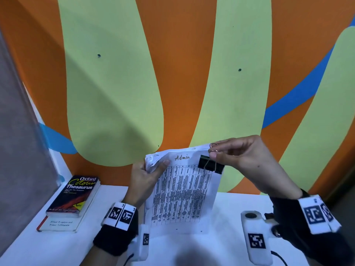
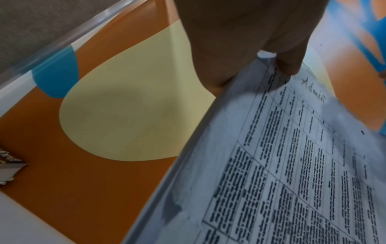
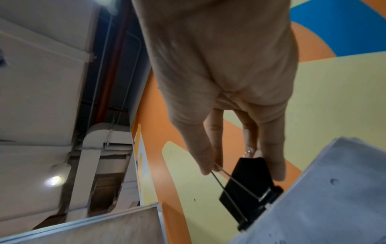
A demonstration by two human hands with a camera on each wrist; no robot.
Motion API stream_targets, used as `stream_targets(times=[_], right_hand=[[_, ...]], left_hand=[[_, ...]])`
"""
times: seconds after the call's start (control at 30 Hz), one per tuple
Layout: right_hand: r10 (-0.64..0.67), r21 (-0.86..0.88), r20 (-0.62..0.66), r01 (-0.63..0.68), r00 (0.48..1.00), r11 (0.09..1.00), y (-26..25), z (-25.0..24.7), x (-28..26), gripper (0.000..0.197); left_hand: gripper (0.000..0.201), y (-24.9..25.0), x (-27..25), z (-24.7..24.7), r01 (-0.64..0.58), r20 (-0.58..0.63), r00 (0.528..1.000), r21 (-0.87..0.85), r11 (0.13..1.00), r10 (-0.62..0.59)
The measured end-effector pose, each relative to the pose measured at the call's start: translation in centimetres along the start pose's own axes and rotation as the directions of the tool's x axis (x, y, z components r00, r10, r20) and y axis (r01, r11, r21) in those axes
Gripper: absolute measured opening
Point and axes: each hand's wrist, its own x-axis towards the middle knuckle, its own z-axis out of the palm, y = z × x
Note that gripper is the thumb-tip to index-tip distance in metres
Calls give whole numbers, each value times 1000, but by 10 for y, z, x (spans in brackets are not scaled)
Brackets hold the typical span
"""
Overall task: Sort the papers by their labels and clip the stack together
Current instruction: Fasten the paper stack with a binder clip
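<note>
wrist-mounted cameras frame my left hand point(image 1: 146, 177) gripping the paper stack point(image 1: 182, 191) upright above the table point(image 1: 226, 244), steadying it while my right hand point(image 1: 244, 152) pinches the binder clip point(image 1: 211, 163) handles at its top corner, apparently to seat it.

Both hands are raised in front of the body. The left hand point(image 1: 146, 175) is turned palm toward the person, thumb on the near side and fingers behind, pinching what it holds. The right hand point(image 1: 240, 152) reaches in from the right, wrist higher, thumb and fingertips point(image 3: 205, 166) pressed together on wire handles. Both wrists wear black bands.
</note>
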Motion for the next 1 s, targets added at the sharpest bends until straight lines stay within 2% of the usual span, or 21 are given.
stream_targets(times=[0.17, 0.27, 0.37, 0.57, 0.83, 0.9, 1.0], right_hand=[[-131, -5, -25, 131, 991, 991, 1, 6, 7, 13], [-213, -12, -49, 213, 976, 977, 1, 6, 11, 14], [-324, -83, -20, 322, 946, 943, 2, 9, 17, 15], [-429, -206, 71, 434, 901, 877, 11, 24, 30, 10], [-448, -231, 95, 458, 889, 859, 18, 34, 37, 10], [-427, -217, 102, 439, 898, 872, 20, 34, 39, 10], [-371, -206, 121, 389, 921, 898, 25, 33, 39, 11]], left_hand=[[3, 5, -3, 2, -22, 38, 999, -5, 1000, 22], [5, 5, -3, 2, -31, 43, 999, -2, 1000, 31], [6, 7, -4, 4, -28, 55, 998, -23, 999, 29], [13, 3, -6, 7, -25, 60, 998, -30, 999, 27], [9, 9, -6, 9, -82, 63, 995, -4, 997, 82], [9, 10, -8, 9, -115, 73, 991, 10, 993, 114], [17, 8, -7, 6, -79, 57, 995, -20, 997, 80]])
